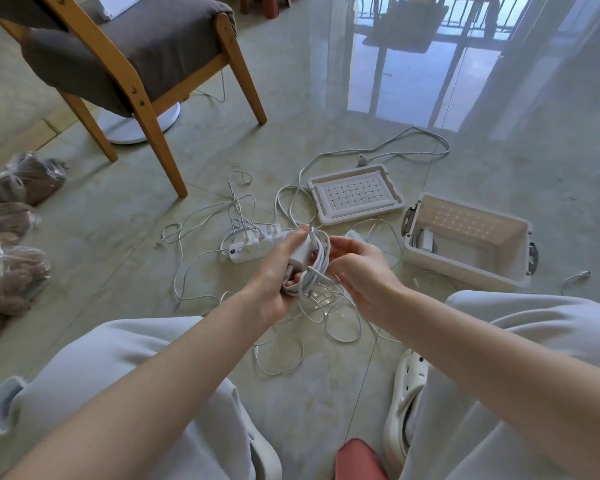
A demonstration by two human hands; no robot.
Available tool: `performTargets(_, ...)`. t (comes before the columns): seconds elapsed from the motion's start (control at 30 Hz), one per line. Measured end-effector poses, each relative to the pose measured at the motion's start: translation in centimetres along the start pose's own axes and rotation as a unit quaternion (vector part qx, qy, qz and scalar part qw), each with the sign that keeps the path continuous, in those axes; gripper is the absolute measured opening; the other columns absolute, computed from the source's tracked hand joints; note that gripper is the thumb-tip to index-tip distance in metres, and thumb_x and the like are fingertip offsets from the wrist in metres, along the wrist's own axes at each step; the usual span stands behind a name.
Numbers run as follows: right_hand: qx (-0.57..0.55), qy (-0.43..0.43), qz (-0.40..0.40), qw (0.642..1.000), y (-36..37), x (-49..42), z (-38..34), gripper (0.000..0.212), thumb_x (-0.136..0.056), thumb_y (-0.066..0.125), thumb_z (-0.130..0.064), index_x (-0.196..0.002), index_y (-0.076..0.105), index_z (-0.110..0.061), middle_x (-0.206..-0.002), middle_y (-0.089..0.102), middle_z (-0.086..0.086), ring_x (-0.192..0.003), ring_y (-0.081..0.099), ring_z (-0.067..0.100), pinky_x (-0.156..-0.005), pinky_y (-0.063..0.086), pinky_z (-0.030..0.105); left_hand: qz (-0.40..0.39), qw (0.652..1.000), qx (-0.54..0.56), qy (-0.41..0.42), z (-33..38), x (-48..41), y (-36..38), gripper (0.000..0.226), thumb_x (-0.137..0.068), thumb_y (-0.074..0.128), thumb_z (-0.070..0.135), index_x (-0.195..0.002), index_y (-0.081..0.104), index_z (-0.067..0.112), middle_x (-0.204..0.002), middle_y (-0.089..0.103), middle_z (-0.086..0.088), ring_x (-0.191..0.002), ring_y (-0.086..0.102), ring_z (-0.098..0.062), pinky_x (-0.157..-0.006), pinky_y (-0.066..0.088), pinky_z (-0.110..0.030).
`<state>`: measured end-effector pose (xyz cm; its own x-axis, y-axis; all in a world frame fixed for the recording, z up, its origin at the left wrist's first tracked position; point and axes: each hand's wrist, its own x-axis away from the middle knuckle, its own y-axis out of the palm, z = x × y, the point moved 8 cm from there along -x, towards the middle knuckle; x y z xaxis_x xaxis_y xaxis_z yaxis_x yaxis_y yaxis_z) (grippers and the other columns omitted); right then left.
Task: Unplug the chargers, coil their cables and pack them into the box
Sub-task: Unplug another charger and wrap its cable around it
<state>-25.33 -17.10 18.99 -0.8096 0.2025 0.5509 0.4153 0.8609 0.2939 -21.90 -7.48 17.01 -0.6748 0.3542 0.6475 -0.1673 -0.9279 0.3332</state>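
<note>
My left hand [274, 271] grips a white charger [300, 251] with its white cable wound in loops around it. My right hand [359, 268] pinches the cable's end beside that coil [317, 268]. Behind the hands a white power strip [253, 245] lies on the floor with several chargers plugged into it. Loose white cables [326, 323] trail over the tiles around and below my hands. The open white plastic box [471, 271] sits to the right with one charger [425, 240] inside at its left end. Its lid [355, 194] lies upside down behind.
A wooden chair [146, 109] with a grey cushion stands at the back left, over a white round base [132, 128]. Bags [14, 237] lie along the left edge. My knees and white clogs [407, 400] fill the foreground. A long grey cord [388, 147] loops behind the lid.
</note>
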Motion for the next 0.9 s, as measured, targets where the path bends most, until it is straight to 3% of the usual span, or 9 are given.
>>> performTargets(0.1, -0.016, -0.036, -0.006, 0.999, 0.1, 0.5, -1.1, 0.033, -0.083, 0.039, 0.014, -0.109, 0.053, -0.001, -0.091, 0.061, 0.013, -0.083, 0.061, 0.02, -0.082, 0.052, 0.031, -0.004, 1.0, -0.01, 0.014, 0.5, 0.0, 0.3, 0.034, -0.087, 0.059, 0.043, -0.093, 0.064, 0.009, -0.068, 0.066, -0.005, -0.056, 0.062, -0.016, -0.057, 0.052, -0.025)
performTargets(0.23, 0.183, -0.193, -0.018, 0.964, 0.6, 1.2, -2.8, 0.026, -0.088, 0.059, -0.012, -0.113, 0.055, -0.019, -0.104, 0.058, 0.011, -0.091, 0.063, 0.021, -0.077, 0.055, 0.03, 0.043, 0.999, -0.012, 0.027, 0.7, 0.1, 0.2, 0.041, -0.085, 0.061, 0.045, -0.102, 0.065, 0.008, -0.077, 0.067, -0.011, -0.062, 0.062, -0.019, -0.056, 0.05, -0.026)
performTargets(0.4, 0.281, -0.18, 0.016, 0.942, -0.8, 0.0, -2.8, 0.019, -0.086, 0.065, -0.024, -0.101, 0.062, -0.013, -0.085, 0.058, 0.001, -0.073, 0.06, 0.016, -0.069, 0.051, 0.029, 0.113, 0.985, -0.078, 0.105, 0.6, 0.4, 0.1, 0.037, -0.085, 0.066, 0.036, -0.106, 0.063, 0.005, -0.063, 0.052, -0.009, -0.034, 0.041, -0.008, -0.033, 0.03, -0.016)
performTargets(0.5, 0.314, -0.225, 0.06, 0.921, -1.5, 0.1, -3.8, 0.012, -0.087, 0.064, -0.022, -0.094, 0.061, -0.012, -0.103, 0.052, 0.004, -0.088, 0.06, 0.017, -0.071, 0.048, 0.018, 0.109, 0.98, -0.104, 0.131, 1.1, 0.2, 0.6, 0.037, -0.083, 0.069, 0.036, -0.103, 0.062, 0.006, -0.072, 0.051, -0.014, -0.034, 0.036, -0.008, -0.034, 0.029, -0.016)
performTargets(0.6, 0.449, -0.381, 0.082, 0.804, -0.1, 2.4, -6.0, 0.009, -0.09, 0.059, -0.011, -0.096, 0.059, -0.006, -0.102, 0.053, 0.005, -0.094, 0.053, 0.018, -0.082, 0.043, 0.025, 0.132, 0.978, -0.083, 0.142, 1.9, -0.3, 0.2, 0.033, -0.082, 0.07, 0.034, -0.1, 0.062, 0.007, -0.059, 0.048, -0.008, -0.033, 0.035, -0.008, -0.034, 0.03, -0.016)
performTargets(0.67, 0.505, -0.468, 0.034, 0.725, 1.7, 3.8, -5.8, 0.008, -0.087, 0.059, -0.001, -0.095, 0.057, -0.003, -0.094, 0.059, 0.009, -0.086, 0.056, 0.023, -0.076, 0.05, 0.038, 0.151, 0.979, -0.05, 0.127, 1.9, -0.9, -0.6, 0.029, -0.082, 0.069, 0.033, -0.095, 0.062, 0.007, -0.044, 0.045, 0.001, -0.031, 0.035, -0.007, -0.033, 0.028, -0.015)
performTargets(0.7, 0.512, -0.479, 0.019, 0.713, 2.2, 4.2, -5.7, 0.01, -0.086, 0.06, 0.001, -0.094, 0.056, -0.002, -0.091, 0.06, 0.009, -0.082, 0.059, 0.025, -0.07, 0.052, 0.042, 0.158, 0.98, -0.043, 0.117, 1.8, -1.1, -0.9, 0.027, -0.082, 0.069, 0.033, -0.089, 0.061, 0.008, -0.039, 0.044, 0.004, -0.032, 0.035, -0.007, -0.033, 0.028, -0.015)
performTargets(0.8, 0.482, -0.491, 0.01, 0.726, 2.1, 4.4, -6.6, 0.007, -0.088, 0.058, -0.001, -0.094, 0.056, -0.002, -0.09, 0.06, 0.01, -0.075, 0.062, 0.025, -0.066, 0.052, 0.042, 0.16, 0.983, -0.04, 0.084, 1.6, -2.0, -1.6, 0.032, -0.076, 0.074, 0.039, -0.077, 0.059, 0.011, -0.044, 0.049, 0.001, -0.038, 0.04, -0.01, -0.037, 0.032, -0.019)
performTargets(0.9, 0.414, -0.486, 0.025, 0.769, 1.2, 4.4, -7.7, 0.003, -0.09, 0.055, -0.003, -0.092, 0.057, -0.002, -0.088, 0.058, 0.005, -0.076, 0.058, 0.019, -0.071, 0.047, 0.028, 0.102, 0.992, -0.027, 0.072, 1.7, -2.9, -1.0, 0.059, -0.053, 0.082, 0.052, -0.093, 0.064, 0.013, -0.088, 0.055, -0.008, -0.059, 0.048, -0.017, -0.054, 0.036, -0.03)
